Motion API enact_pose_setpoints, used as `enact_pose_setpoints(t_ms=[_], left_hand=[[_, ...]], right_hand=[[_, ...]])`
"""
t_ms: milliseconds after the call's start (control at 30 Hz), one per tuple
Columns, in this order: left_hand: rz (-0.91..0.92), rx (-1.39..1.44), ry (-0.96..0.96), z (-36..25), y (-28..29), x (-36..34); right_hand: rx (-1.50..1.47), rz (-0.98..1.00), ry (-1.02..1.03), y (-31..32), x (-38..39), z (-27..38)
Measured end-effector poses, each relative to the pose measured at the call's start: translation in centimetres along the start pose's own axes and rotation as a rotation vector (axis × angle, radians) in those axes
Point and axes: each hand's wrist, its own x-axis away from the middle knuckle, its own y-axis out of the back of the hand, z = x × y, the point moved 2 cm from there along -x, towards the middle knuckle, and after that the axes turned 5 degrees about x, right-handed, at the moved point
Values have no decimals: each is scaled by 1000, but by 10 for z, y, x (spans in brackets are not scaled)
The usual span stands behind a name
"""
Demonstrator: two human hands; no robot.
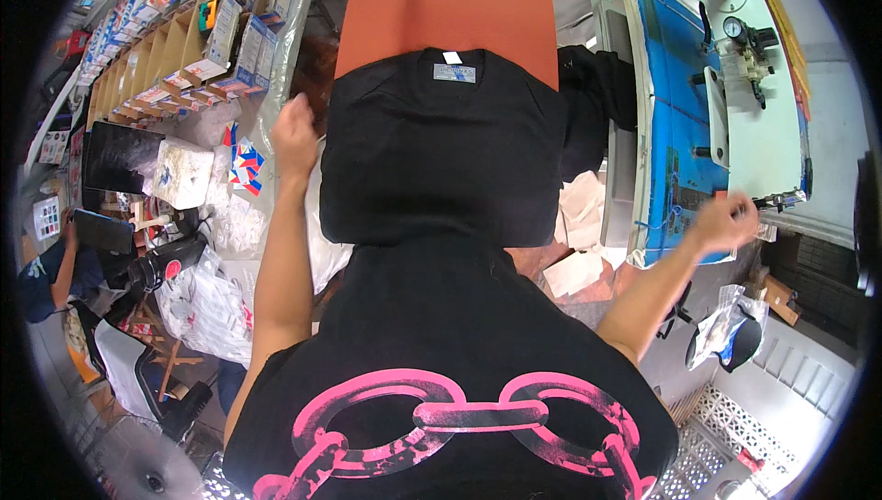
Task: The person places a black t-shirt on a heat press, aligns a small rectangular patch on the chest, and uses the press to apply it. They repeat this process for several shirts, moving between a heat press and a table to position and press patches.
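Note:
A black shirt (441, 151) lies over an orange press platen (450, 13), its neckline toward the far end. A small grey label (455, 73) and a white tag sit inside the collar. My left hand (296, 137) is raised just left of the shirt, apart from it. Its fingers are curled closed, with nothing visible in them. At the right, my right hand (726, 223) is beside the near end of the blue-covered press head (666, 123), close to a metal fitting (783, 199). The right fingers are curled, and whatever they may grip is hidden.
More black cloth (597, 86) hangs at the platen's right side. Brown paper sheets (579, 233) lie below it. Cardboard boxes (175, 59) and a clear plastic bag (209, 307) crowd the left. A pressure gauge (734, 28) sits at the far right. Another person (60, 270) is at far left.

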Motion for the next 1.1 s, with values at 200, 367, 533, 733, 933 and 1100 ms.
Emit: enact_pose_setpoints(t_ms=[200,367,533,733,933,1100], left_hand=[[-107,-84,179,114,64,121],[-137,-68,268,150,52,207],[-47,16,404,183,36,264],[188,142,696,248,21,304],[218,-116,376,199,17,320],[461,-278,251,197,20,333]], right_hand=[[150,787,-27,-7,-24,-83],[253,793,-79,-10,-26,-70],[235,653,-72,38,-18,-28],[-83,510,87,90,30,93],[-364,272,209,152,35,138],[-622,329,318,176,25,200]])
